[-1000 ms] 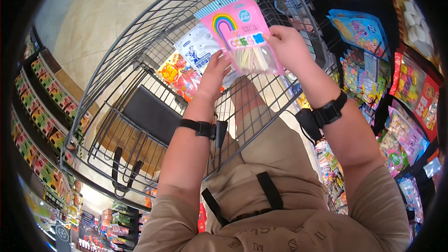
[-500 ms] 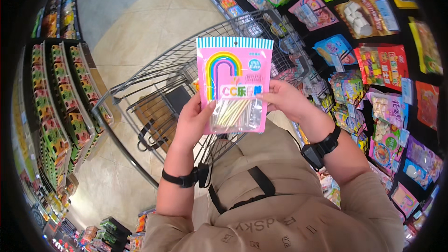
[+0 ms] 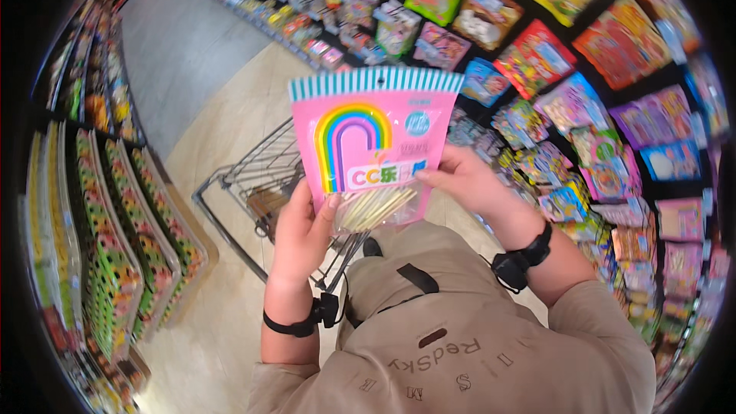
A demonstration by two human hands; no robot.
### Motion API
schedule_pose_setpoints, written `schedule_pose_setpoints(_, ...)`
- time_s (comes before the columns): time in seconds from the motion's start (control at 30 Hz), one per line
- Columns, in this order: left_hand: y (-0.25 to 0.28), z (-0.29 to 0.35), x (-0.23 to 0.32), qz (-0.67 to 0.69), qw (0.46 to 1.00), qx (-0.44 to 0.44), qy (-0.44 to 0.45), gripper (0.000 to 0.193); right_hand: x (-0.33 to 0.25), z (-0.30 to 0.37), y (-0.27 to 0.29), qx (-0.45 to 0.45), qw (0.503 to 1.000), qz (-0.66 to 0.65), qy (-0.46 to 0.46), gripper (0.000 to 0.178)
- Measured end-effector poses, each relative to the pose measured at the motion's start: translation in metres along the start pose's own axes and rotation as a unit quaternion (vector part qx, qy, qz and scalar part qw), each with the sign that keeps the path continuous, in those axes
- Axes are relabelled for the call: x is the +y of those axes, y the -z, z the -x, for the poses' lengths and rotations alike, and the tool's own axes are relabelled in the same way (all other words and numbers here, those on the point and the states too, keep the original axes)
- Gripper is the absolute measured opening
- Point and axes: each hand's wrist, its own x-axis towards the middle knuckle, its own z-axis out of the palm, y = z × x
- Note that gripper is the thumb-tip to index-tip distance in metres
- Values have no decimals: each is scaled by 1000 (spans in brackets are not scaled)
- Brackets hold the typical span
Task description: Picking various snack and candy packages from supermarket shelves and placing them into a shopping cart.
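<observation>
Two bare hands hold one flat pink plastic packet with a teal-and-white striped top, a printed rainbow arch and a clear window showing pale sticks [image 3: 368,130] in the head view. The left hand [image 3: 299,226] pinches its left edge low down, thumb in front; the right hand [image 3: 468,180] pinches its lower right edge the same way. The fingertips behind are hidden.

Compared with a second ago, the packet is less tilted and looks larger. It covers much of the grey wire shopping cart [image 3: 230,236] on the far side, and the packets seen lying in that cart are out of sight. To the left, green-and-pink patterned display tiers [image 3: 111,253] stand nearer; to the right, more colourful hanging plastic bags [image 3: 534,59] show, partly blurred.
</observation>
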Motion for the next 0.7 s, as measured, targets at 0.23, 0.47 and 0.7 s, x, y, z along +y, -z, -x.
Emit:
schedule_pose_setpoints(0.23,-58,11,42,-12,984,-151,-98,32,-24,120,7,114,989,40,86,26)
schedule_pose_setpoints(0.47,-140,21,82,34,947,-281,-149,29,-26,231,22,256,939,189,131,28)
schedule_pose_setpoints(0.7,-254,28,74,-2,913,-393,-109,26,6,335,54,424,898,83,91,27)
